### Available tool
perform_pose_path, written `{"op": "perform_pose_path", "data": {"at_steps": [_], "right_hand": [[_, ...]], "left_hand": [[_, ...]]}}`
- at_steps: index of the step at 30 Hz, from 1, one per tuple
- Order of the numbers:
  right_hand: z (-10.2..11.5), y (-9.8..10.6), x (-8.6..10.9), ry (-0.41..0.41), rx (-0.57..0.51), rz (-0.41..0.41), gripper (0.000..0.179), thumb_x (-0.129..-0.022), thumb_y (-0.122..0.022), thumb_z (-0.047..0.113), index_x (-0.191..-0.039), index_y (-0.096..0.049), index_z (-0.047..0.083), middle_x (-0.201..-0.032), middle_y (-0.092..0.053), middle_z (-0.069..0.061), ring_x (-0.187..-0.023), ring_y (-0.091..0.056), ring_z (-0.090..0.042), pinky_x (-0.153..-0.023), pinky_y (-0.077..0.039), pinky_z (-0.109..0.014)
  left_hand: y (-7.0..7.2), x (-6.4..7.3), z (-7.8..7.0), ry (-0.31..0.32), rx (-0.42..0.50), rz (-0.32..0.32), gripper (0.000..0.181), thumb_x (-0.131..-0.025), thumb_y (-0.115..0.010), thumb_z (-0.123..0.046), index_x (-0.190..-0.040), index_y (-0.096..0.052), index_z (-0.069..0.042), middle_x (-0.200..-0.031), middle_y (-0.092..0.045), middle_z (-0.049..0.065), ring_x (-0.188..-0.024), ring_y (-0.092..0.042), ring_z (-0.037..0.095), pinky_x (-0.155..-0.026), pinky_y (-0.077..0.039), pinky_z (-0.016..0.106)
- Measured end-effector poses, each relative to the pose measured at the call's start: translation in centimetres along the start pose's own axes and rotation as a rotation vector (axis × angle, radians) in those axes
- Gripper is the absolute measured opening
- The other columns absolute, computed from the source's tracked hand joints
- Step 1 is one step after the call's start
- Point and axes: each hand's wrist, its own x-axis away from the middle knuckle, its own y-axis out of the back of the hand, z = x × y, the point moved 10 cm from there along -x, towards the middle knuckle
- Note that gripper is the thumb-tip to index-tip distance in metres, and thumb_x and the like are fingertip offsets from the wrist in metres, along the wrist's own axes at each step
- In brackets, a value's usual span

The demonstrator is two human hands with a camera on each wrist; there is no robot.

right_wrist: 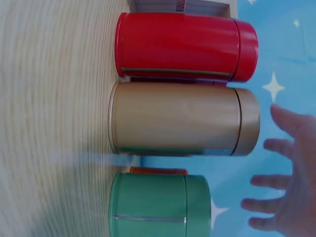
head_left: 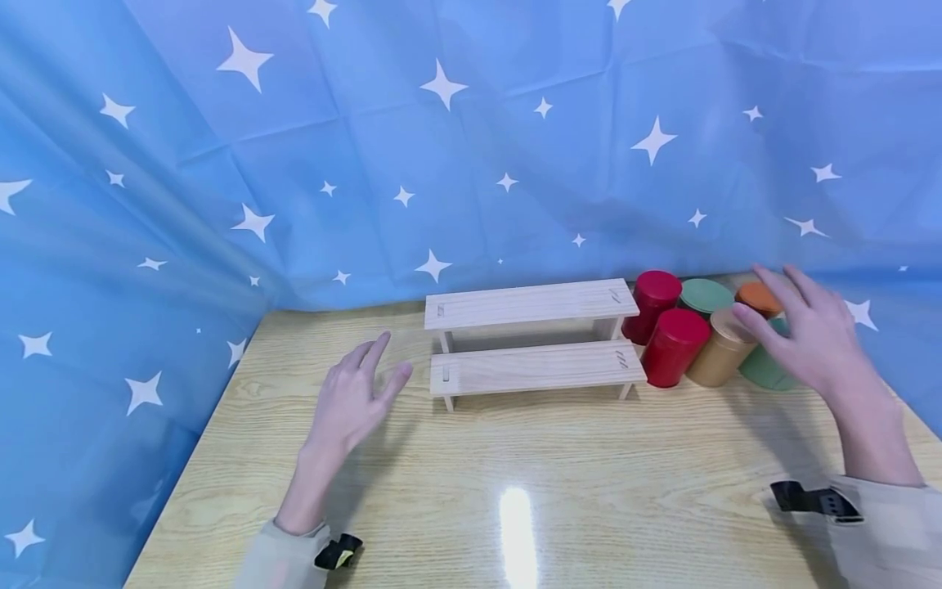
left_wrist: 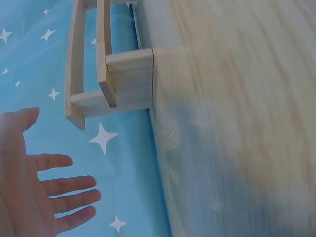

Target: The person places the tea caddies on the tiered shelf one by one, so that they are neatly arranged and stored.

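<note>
A two-step wooden rack (head_left: 530, 339) stands at the back of the table; its end shows in the left wrist view (left_wrist: 113, 81). To its right stand several tins: two red tins (head_left: 671, 345) (right_wrist: 185, 47), a gold tin (head_left: 719, 348) (right_wrist: 182, 118), green tins (head_left: 765, 370) (right_wrist: 158, 205) and an orange one (head_left: 758, 298). My left hand (head_left: 356, 401) (left_wrist: 34, 192) hovers open left of the rack, holding nothing. My right hand (head_left: 805, 327) (right_wrist: 286, 187) is spread open just above the gold and green tins, fingers straight, gripping nothing.
A light wooden table (head_left: 515, 491) extends toward me, with a glare spot near the front. A blue star-patterned cloth (head_left: 294, 164) hangs behind and along the left side. Dark wrist straps (head_left: 813, 499) show at both sleeves.
</note>
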Motion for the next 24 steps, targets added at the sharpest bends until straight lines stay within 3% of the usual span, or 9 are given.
{"op": "perform_pose_path", "data": {"at_steps": [8, 14, 24], "right_hand": [[-1.6, -0.1, 0.2, -0.1, -0.044, 0.048, 0.07, -0.105, -0.051, 0.036, -0.163, -0.017, 0.016, -0.163, -0.006, -0.03, -0.145, -0.007, -0.057, -0.108, -0.009, -0.08], [-2.5, 0.1, 0.4, -0.123, -0.051, 0.036, 0.071, -0.105, -0.051, 0.035, -0.163, -0.015, 0.015, -0.162, -0.009, -0.032, -0.145, -0.009, -0.056, -0.108, -0.011, -0.08], [-4.3, 0.3, 0.9, -0.186, -0.026, 0.07, 0.076, -0.106, -0.051, 0.036, -0.162, -0.01, 0.008, -0.156, -0.018, -0.039, -0.128, -0.029, -0.066, -0.094, -0.023, -0.082]], "left_hand": [[-1.6, 0.0, -0.6, 0.037, 0.117, 0.057, 0.071, -0.103, -0.047, -0.057, -0.154, -0.04, -0.008, -0.145, -0.05, 0.025, -0.131, -0.049, 0.045, -0.106, -0.041, 0.063], [-2.8, -0.3, -0.9, 0.067, 0.201, 0.097, 0.073, -0.102, -0.045, -0.06, -0.155, -0.039, -0.01, -0.14, -0.055, 0.021, -0.126, -0.054, 0.039, -0.101, -0.046, 0.061], [-4.7, -0.8, -0.9, 0.114, 0.275, 0.15, 0.074, -0.101, -0.045, -0.062, -0.153, -0.041, -0.009, -0.127, -0.062, 0.013, -0.113, -0.06, 0.03, -0.091, -0.053, 0.05]]}}
